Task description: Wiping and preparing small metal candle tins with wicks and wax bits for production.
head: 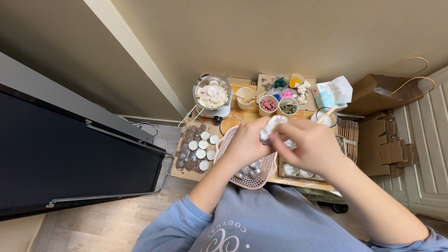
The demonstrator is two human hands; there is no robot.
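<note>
Head view, the only one supplied, was taken looking steeply down over a low wooden worktop (pixel 242 114) set against a beige wall. A small metal cup (pixel 265 138) was held above the pink perforated basket (pixel 224 144), and that basket is used here as the landmark. The cup was pinched in the left hand (pixel 247 144), whose fingers were curled closed around its lower part, directly over the basket's far rim. A wad of white tissue (pixel 273 125) stood out of the cup's mouth, its long axis slanted up and away from the basket toward the wall. The right hand (pixel 310 147) lay just to the right of the basket, its fingers bent inward and closed on or against the tissue; whether the tissue was truly gripped or only pressed could not be told. Both hands were about equally near the cup, touching or almost touching each other.

More small metal cups (pixel 252 170) were seen inside the basket, partly covered by the left wrist. Left of the basket, white round wax discs (pixel 201 147) lay on a brown board. Beyond the basket stood a metal pot (pixel 212 93) filled with white pieces, and small cups of coloured bits (pixel 269 103). The cup's base, the fingertips and the tray right of the basket were hidden or blurred.
</note>
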